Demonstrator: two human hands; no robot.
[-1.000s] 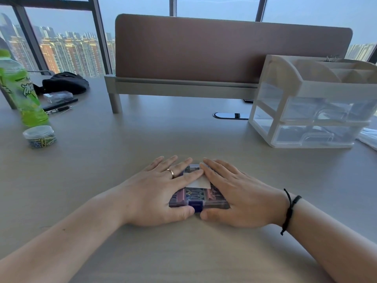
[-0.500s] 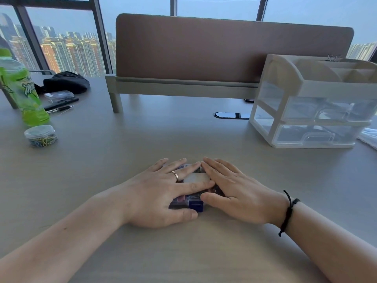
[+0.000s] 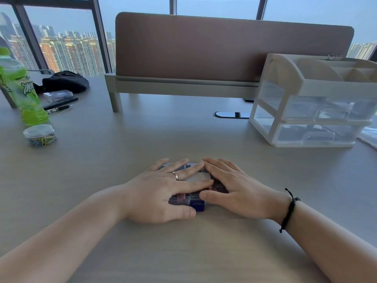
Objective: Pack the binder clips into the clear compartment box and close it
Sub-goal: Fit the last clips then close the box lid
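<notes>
While the surface (image 3: 142, 252) carried it, the clear compartment box (image 3: 197, 204) lay crosswise under both hands: left hand (image 3: 163, 190) and right hand (image 3: 234, 190) pressed flat-fingered on top (equally near), binder clips (image 3: 180, 198) inside.

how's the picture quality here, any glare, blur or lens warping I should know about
Head view: daylight from the windows backlights the desk, so the hands cast only soft shadows; the wide-angle lens bows the divider panel and window frames; the green bottle at the left edge is smeared; the compartment box is mostly hidden under both hands.
</notes>
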